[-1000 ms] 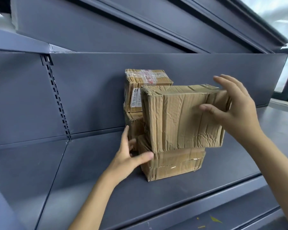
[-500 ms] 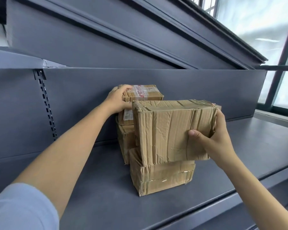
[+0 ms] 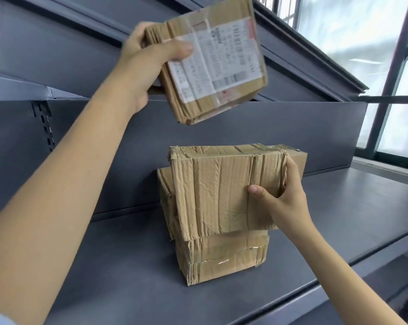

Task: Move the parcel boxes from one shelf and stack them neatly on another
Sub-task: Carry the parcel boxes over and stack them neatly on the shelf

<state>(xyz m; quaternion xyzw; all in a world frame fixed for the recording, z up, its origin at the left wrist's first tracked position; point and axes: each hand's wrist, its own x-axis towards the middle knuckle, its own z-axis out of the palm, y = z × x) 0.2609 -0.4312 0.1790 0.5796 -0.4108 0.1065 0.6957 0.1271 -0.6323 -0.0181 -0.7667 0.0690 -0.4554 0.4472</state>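
Observation:
My left hand [image 3: 149, 64] grips a worn cardboard parcel with a white shipping label [image 3: 218, 59] and holds it tilted in the air above the stack. My right hand [image 3: 282, 200] holds the right end of a crumpled brown box [image 3: 217, 191], thumb on its front face, fingers round its side. That box sits on a lower taped box [image 3: 221, 256] on the grey metal shelf [image 3: 104, 277]. Behind them stands another brown box [image 3: 165, 200], mostly hidden.
The shelf's grey back panel [image 3: 292, 132] rises behind the boxes, with a slotted upright [image 3: 43, 125] at the left. An upper shelf [image 3: 81, 43] slants overhead. Windows [image 3: 362, 43] are at the right. A lower ledge [image 3: 386, 289] runs under the shelf's front edge.
My left hand has lifted the labelled parcel off the rear stack and raised it up. My right hand keeps its hold on the front top box.

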